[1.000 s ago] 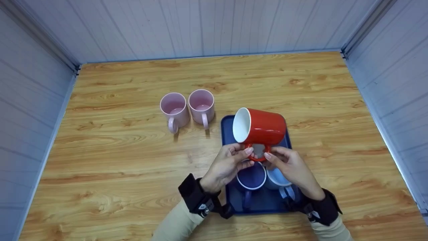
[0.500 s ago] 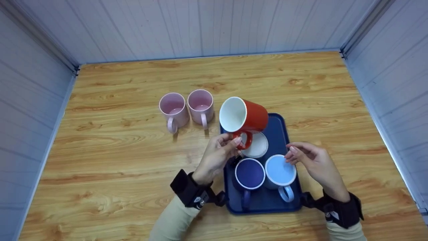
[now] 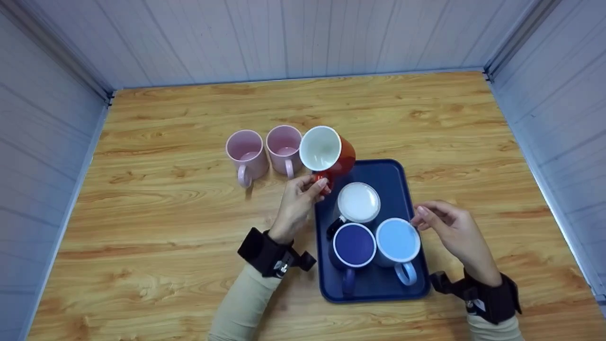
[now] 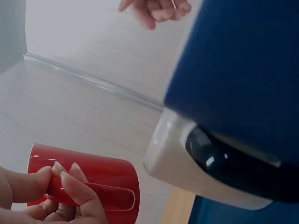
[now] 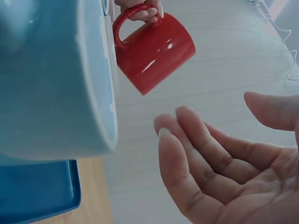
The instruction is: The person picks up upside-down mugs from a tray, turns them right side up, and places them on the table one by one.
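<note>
A red mug (image 3: 348, 158) with a white inside is held up by its handle, pinched between the thumb and fingers of my left hand (image 3: 294, 204). It tilts with its mouth toward the upper left, over the tray's far left corner and beside a pink mug (image 3: 289, 154). In the left wrist view the fingers wrap the handle of the red mug (image 4: 100, 170). My right hand (image 3: 454, 232) hovers at the tray's right edge, fingers loosely bent and holding nothing, near a light blue mug (image 3: 397, 240). The right wrist view shows this right hand (image 5: 224, 172) with its palm bare.
On the blue tray (image 3: 378, 286) stand the light blue mug, a dark blue mug (image 3: 354, 245) and a white mug (image 3: 359, 202) with a black handle. A second pink mug (image 3: 247, 156) stands left of the first. Pale panels (image 3: 303, 42) border the wooden table (image 3: 165, 213).
My right hand has let go of the red mug's handle and drawn back to the right. My left hand has carried the mug left and away, turning its mouth more into view.
</note>
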{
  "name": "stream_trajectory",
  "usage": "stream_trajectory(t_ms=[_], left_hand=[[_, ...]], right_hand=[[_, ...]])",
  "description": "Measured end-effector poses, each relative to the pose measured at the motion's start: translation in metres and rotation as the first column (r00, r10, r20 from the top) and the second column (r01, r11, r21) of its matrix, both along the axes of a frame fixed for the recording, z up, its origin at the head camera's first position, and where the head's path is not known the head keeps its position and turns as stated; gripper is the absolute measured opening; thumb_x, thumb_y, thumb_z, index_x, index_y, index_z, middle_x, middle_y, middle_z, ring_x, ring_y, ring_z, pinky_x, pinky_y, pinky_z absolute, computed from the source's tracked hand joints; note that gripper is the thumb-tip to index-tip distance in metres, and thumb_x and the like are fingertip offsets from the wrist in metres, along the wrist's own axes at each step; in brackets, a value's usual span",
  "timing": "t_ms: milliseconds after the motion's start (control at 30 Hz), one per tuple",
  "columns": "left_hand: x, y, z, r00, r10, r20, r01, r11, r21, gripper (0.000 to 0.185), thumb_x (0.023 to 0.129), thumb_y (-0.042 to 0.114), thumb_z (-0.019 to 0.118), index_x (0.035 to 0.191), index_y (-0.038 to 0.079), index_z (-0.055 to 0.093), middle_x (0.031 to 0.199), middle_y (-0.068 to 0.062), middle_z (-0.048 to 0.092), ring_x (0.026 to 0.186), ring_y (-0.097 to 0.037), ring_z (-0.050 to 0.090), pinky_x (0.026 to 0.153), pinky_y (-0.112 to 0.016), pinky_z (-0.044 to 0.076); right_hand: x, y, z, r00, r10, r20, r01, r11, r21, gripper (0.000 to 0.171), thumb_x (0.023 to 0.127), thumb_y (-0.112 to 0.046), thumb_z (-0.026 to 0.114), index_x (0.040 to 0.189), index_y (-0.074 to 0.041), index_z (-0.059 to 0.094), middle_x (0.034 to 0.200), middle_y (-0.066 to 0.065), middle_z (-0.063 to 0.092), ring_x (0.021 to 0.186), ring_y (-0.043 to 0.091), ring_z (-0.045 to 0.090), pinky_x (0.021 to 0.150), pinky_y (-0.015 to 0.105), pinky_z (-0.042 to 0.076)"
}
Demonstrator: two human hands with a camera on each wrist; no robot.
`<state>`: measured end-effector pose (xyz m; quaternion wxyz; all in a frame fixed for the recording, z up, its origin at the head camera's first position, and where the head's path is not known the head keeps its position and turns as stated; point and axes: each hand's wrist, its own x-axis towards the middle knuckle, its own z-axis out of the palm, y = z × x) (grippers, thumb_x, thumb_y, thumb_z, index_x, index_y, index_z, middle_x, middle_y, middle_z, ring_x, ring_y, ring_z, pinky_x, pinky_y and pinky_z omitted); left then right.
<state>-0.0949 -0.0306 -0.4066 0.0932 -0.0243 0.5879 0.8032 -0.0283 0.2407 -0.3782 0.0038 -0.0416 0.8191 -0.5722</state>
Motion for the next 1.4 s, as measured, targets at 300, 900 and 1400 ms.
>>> stream_trajectory(t_ms=[300, 900, 1400], left_hand=[[-0.019, 0.003, -0.015, 0.999, 0.032, -0.037, -0.036, 0.991, -0.125, 0.013, 0.09, 0.001, 0.054, 0.088, -0.01, 0.06, 0.069, -0.002, 0.058, 0.066, -0.01, 0.054, 0.061, -0.021, 0.045], [-0.056, 0.014, -0.038, 0.99, 0.119, -0.076, -0.136, 0.952, -0.275, 0.016, 0.091, 0.001, 0.053, 0.092, -0.012, 0.062, 0.067, -0.003, 0.061, 0.068, -0.009, 0.059, 0.06, -0.019, 0.045], [-0.066, 0.02, -0.049, 0.972, 0.18, -0.153, -0.227, 0.887, -0.401, 0.016, 0.092, 0.003, 0.052, 0.094, -0.008, 0.064, 0.078, -0.014, 0.066, 0.068, -0.014, 0.059, 0.064, -0.02, 0.049]], right_hand=[[0.002, 0.003, -0.001, 1.0, 0.023, 0.018, -0.023, 0.999, 0.039, 0.019, 0.092, -0.005, 0.054, 0.101, 0.009, 0.061, 0.077, 0.013, 0.065, 0.071, 0.021, 0.062, 0.065, 0.028, 0.051], [0.006, 0.001, -0.004, 0.998, 0.048, 0.038, -0.05, 0.997, 0.058, 0.017, 0.092, -0.005, 0.054, 0.096, 0.008, 0.063, 0.077, 0.014, 0.065, 0.071, 0.021, 0.061, 0.066, 0.027, 0.051], [0.008, 0.003, -0.006, 0.998, 0.054, 0.012, -0.055, 0.995, 0.083, 0.014, 0.091, -0.002, 0.054, 0.095, 0.008, 0.063, 0.076, 0.012, 0.065, 0.07, 0.021, 0.062, 0.065, 0.026, 0.051]])
